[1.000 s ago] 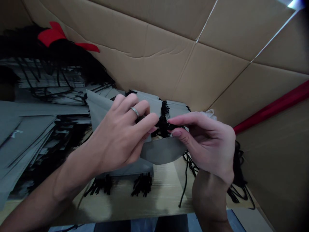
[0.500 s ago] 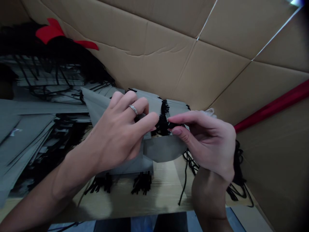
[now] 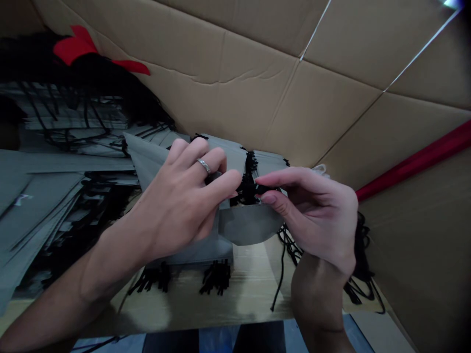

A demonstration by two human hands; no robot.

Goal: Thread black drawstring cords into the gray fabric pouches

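Note:
My left hand (image 3: 184, 206), with a ring on one finger, grips the top edge of a grey paper bag (image 3: 246, 223) held up over the table. My right hand (image 3: 312, 215) pinches a black cord (image 3: 248, 184) at the bag's mouth, thumb and forefinger pressed together. The two hands almost meet at the cord. More black cord (image 3: 283, 264) hangs down from under my right hand. The bag's lower part is hidden behind my hands.
Stacks of flat grey bags (image 3: 44, 196) with black cord handles lie at the left. Bundles of black cords (image 3: 217, 277) rest on the wooden table (image 3: 250, 294). Cardboard walls (image 3: 257, 73) enclose the back and right, with a red strip (image 3: 415, 164) at right.
Almost nothing differs: my hands and the bag have shifted very slightly upward and left, and my right fingers have closed a little tighter on the cord.

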